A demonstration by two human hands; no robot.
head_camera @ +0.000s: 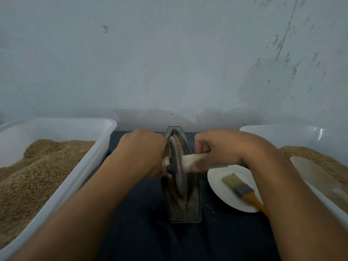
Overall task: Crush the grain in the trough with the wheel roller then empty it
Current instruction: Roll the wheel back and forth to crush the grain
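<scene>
A narrow grey metal trough [194, 208] lies lengthwise on the dark cloth, straight ahead of me. Brown grain [180, 201] lines its groove, some of it broken. The metal wheel roller [177, 166] stands upright in the groove near the trough's middle. A pale wooden handle [190, 160] passes through the wheel. My left hand [145, 151] grips the handle's left end, mostly hiding it. My right hand [220, 147] grips the right end, fingers curled round it.
A white tub [88, 166] heaped with grain stands at the left. Another white tub [301, 134] with grain and a pale scoop [316, 176] stands at the right. A white plate [224, 189] carrying a brush [241, 189] lies right of the trough. A wall rises behind.
</scene>
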